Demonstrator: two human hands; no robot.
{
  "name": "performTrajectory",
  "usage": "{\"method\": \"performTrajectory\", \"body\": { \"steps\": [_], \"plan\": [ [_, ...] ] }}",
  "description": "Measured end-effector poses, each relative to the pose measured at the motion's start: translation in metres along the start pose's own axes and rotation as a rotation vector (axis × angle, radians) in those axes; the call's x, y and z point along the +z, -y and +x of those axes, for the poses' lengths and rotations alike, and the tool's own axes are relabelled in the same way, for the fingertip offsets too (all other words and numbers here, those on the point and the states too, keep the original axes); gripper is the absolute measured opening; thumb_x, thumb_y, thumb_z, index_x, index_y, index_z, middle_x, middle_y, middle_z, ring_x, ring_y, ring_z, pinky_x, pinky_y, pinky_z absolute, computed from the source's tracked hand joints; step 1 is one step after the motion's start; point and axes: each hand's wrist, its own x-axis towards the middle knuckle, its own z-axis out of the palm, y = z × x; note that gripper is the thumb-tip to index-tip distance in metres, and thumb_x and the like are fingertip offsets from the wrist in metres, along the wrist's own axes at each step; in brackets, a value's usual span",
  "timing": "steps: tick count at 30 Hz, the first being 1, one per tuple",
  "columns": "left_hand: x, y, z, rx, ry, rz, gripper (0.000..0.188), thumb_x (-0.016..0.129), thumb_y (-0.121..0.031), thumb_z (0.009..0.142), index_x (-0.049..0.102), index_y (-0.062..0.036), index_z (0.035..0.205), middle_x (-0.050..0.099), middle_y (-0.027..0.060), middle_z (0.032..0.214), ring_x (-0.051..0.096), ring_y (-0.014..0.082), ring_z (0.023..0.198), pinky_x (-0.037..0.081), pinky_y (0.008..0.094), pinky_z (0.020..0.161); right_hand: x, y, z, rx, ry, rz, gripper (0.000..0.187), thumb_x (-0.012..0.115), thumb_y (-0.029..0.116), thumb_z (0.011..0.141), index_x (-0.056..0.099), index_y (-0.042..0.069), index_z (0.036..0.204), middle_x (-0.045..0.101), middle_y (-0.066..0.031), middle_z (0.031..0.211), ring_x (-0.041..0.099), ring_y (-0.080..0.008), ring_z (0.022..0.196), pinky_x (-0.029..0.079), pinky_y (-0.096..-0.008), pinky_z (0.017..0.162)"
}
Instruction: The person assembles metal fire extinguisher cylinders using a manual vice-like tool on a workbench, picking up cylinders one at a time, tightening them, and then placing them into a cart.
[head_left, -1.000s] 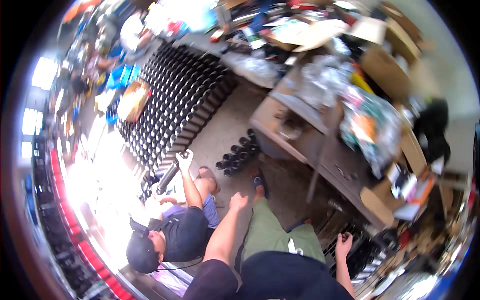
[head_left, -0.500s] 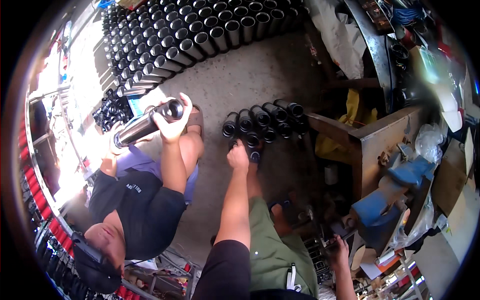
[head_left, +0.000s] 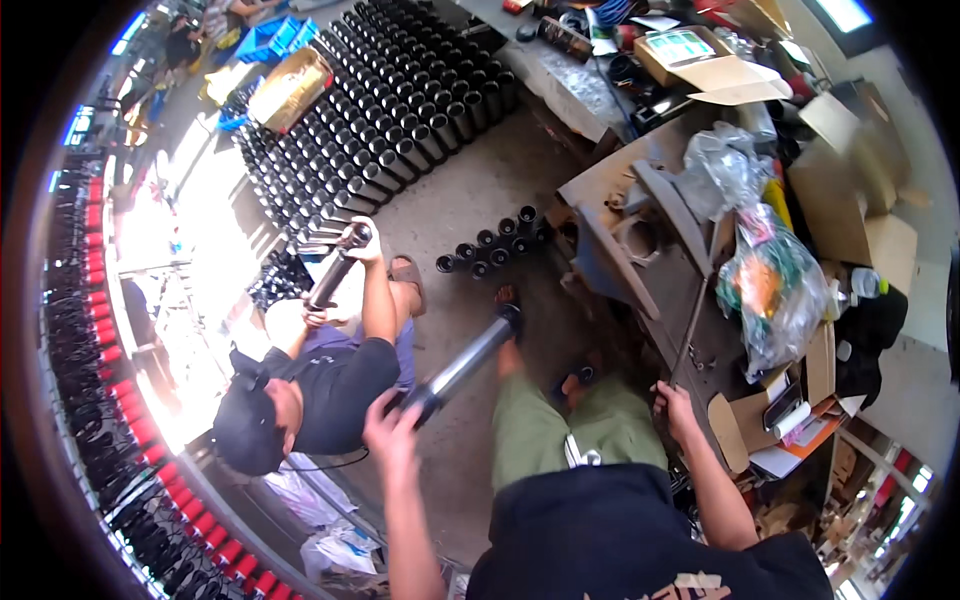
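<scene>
My left hand (head_left: 393,428), slightly blurred, has its fingers around the lower end of a dark metal cylinder (head_left: 468,358) with a shiny silver middle and black ends. The cylinder slants up and away to the right, over the floor near my foot. My right hand (head_left: 676,408) is closed around the near end of a long thin metal rod (head_left: 692,325). That rod runs up toward a metal fixture (head_left: 637,238) with a round opening, on the bench. Beyond my feet, several black cylinders (head_left: 487,240) stand grouped on the floor.
At left a co-worker (head_left: 335,395) sits holding another dark cylinder (head_left: 333,275) in both hands. Rows of upright tubes (head_left: 400,145) cover the floor behind. A cluttered workbench (head_left: 590,180) at right carries plastic bags (head_left: 765,285) and cardboard boxes (head_left: 840,190). Red-and-black parts (head_left: 195,515) line the left edge.
My left hand has come back from the grouped cylinders on the floor and now holds one, raised. The whole view has shifted, bringing more of the bench into sight.
</scene>
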Motion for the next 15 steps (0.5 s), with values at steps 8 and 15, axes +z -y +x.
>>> {"method": "performTrajectory", "body": {
  "steps": [8, 15],
  "plan": [
    [0.06, -0.114, -0.146, 0.699, 0.559, 0.342, 0.076, 0.09, -0.012, 0.065, 0.049, 0.0021, 0.127, 0.067, 0.0082, 0.095, 0.067, 0.022, 0.092, 0.055, 0.0368, 0.086, -0.052, 0.037, 0.026, -0.024, 0.078, 0.176, 0.024, 0.061, 0.029, 0.093, 0.066, 0.01, 0.108, 0.051, 0.0026, 0.067, 0.041, -0.0097, 0.051, 0.027, -0.0231, 0.043],
    [0.217, -0.186, -0.155, 1.283, 0.769, -0.023, 0.063, 0.076, -0.01, 0.068, 0.049, -0.0033, 0.125, 0.063, 0.0128, 0.114, 0.057, 0.0211, 0.107, 0.045, 0.0369, 0.099, -0.073, 0.002, -0.044, -0.641, -0.6, -0.302, 0.044, 0.073, 0.038, 0.087, 0.064, -0.003, 0.075, 0.054, -0.0051, 0.061, 0.049, -0.0113, 0.06, 0.041, -0.0368, 0.056]
  ]
}}
